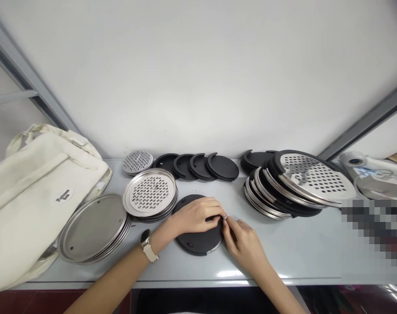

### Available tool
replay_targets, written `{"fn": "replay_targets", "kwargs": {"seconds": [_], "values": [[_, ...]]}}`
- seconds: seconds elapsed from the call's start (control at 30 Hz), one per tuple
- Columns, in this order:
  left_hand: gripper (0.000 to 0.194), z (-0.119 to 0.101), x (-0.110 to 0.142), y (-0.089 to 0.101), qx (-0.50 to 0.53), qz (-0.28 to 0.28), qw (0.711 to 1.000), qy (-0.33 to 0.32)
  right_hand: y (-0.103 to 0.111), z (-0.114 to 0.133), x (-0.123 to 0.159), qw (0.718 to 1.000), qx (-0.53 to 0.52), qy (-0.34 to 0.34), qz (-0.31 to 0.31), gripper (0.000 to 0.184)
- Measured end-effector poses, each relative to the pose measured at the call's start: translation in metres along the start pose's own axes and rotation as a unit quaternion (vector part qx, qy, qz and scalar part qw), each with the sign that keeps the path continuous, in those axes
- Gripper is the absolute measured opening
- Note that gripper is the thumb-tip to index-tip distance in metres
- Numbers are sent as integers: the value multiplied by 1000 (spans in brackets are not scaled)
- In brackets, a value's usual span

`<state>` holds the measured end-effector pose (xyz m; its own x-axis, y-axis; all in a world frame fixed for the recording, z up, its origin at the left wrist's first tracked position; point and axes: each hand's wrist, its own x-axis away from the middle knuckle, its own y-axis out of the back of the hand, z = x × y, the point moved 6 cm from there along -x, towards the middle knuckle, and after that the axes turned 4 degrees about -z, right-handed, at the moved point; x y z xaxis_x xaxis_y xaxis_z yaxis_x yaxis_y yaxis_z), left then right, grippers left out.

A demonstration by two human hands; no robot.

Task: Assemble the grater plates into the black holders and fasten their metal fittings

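Note:
A black round disc [198, 240] lies on the grey table in front of me, with a thin strip of metal edge showing at its lower right. My left hand [200, 214] rests across its top, fingers curled and their tips bent down at the right rim. At that same rim, my right hand [242, 240] pinches with thumb and forefinger, close against the left fingertips. A tiny bright spot shows between the hands, too small to identify. Left of the disc stands a stack of metal grater plates [153, 192].
Plain metal discs [93, 229] are stacked at the left beside a cream bag [51, 183]. Black rings [222, 168] and a small grater plate [137, 162] sit along the wall. A leaning pile of black-rimmed grater discs [316, 179] stands right, near clear packaging [378, 179].

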<state>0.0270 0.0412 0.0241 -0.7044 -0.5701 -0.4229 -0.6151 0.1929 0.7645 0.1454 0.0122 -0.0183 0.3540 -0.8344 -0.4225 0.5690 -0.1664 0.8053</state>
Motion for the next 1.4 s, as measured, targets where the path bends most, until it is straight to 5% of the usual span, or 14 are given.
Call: {"fn": "replay_targets", "kwargs": {"seconds": [0.3,0.87,1.4], "values": [[41,9,5,0,30,-24,996,85,3,-6,-2,998,-46,-46,-5,26],[37,1,5,0,-23,-25,997,66,-2,-4,-2,999,-19,-18,19,24],[12,-2,2,-1,-87,-26,996,21,-1,-3,-1,999,-41,-17,18,24]]}}
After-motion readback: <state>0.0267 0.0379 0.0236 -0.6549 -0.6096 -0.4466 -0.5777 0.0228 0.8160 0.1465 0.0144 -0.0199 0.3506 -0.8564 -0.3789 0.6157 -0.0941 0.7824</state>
